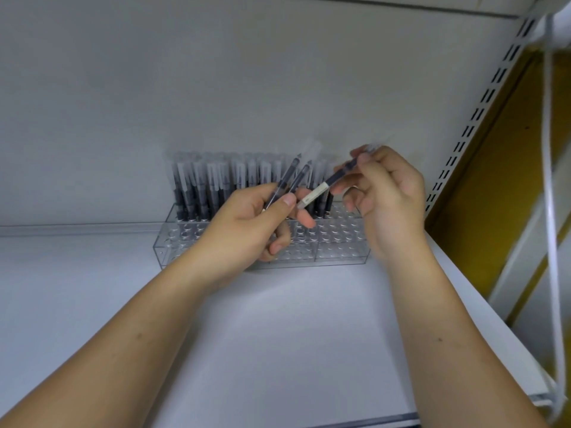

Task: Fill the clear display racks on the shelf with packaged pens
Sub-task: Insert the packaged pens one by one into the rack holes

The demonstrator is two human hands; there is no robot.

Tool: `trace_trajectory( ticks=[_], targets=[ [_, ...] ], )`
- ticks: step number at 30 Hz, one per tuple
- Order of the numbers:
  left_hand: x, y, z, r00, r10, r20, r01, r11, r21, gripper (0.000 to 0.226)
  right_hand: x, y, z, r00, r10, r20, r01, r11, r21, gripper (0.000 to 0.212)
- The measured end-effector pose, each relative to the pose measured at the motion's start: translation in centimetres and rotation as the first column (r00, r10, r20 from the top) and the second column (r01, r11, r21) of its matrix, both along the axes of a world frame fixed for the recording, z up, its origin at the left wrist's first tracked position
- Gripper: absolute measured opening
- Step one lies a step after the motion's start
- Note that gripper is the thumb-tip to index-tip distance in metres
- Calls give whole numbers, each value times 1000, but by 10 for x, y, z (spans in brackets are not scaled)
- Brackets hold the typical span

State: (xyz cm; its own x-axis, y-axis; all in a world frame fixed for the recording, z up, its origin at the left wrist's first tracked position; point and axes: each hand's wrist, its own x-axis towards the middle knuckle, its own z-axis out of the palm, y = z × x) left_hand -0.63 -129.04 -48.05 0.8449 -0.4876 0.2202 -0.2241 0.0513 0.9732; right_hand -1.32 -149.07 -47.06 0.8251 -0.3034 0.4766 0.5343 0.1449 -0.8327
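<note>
- At centre frame, the right hand [389, 193] pinches one packaged pen [327, 186], slanted above the clear rack [340, 242].
- Left hand [247, 220] clasps two spare pens [290, 180].
- Tip it upright before lowering into an empty front hole.

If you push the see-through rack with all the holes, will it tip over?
Probably not. The clear plastic rack is long and low and sits flat on the white shelf, so it would likely slide. The packaged black pens standing along its back could wobble.
</note>
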Motion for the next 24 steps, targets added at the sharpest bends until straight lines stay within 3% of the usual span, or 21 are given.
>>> trace_trajectory(
  ticks=[5,10,14,24],
  targets=[
    [3,1,-4,999,35,9,-35,999,-6,26,3,-9,-1,985,-170,26,169,984,51,13],
    [5,2,-5,999,48,0,-48,999,-7,26,9,-11,-10,913,-396,96,406,865,-293,13],
    [6,2,-6,999,51,-5,-51,998,-27,26,12,-10,-18,906,-417,80,402,782,-477,12],
    [6,2,-5,999,42,6,-42,998,-38,25,12,-7,-25,903,-430,10,327,671,-665,6]
  ],
)
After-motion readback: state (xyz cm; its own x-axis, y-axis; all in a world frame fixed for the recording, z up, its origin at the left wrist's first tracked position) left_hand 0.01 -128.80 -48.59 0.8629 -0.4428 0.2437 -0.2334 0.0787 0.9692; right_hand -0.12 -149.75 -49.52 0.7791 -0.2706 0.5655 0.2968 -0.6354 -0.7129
